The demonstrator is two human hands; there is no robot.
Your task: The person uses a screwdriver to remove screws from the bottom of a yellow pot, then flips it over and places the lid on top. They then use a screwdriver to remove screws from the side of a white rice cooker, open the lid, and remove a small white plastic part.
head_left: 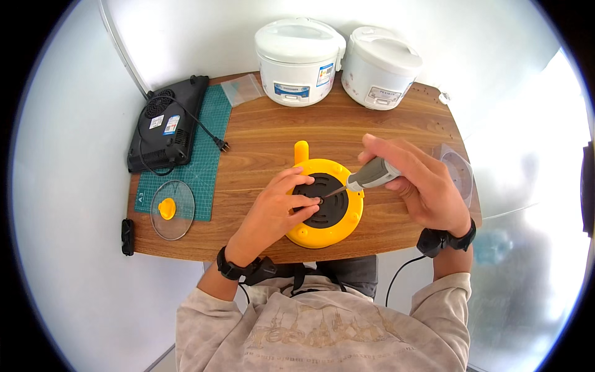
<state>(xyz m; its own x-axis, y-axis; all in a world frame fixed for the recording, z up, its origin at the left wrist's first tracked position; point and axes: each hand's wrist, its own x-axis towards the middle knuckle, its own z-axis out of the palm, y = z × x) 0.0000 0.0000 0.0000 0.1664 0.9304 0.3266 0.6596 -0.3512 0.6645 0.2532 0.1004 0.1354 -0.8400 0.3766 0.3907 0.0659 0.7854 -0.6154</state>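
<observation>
Gripping a grey-handled screwdriver [370, 175], the right hand [421, 186] has its fingers wrapped shut around the handle, and the thin metal shaft slants down and to the left so that its tip meets the middle of the black underside of a yellow appliance [325, 204]. That appliance lies upside down on the wooden counter [260, 136], near the front edge and right before the person, with a short yellow handle sticking out toward the back. The left hand [279, 208] rests on the left part of the black base, fingers bent and pressing down, the fingertips [313, 199] just beside the screwdriver tip; it steadies the appliance rather than closing around it. Both wrists wear dark bands. At the back of the counter stand two white rice cookers, one [299, 60] to the left and one [379, 67] to the right, close together. On the left side lies a green cutting mat [207, 155], and a black induction cooker [168, 124] sits partly on it, its cord and plug trailing over the mat onto the wood. A round glass lid with a yellow knob [171, 209] lies at the mat's near corner. A clear plastic piece [458, 170] rests at the right edge of the counter, beyond the right hand.
</observation>
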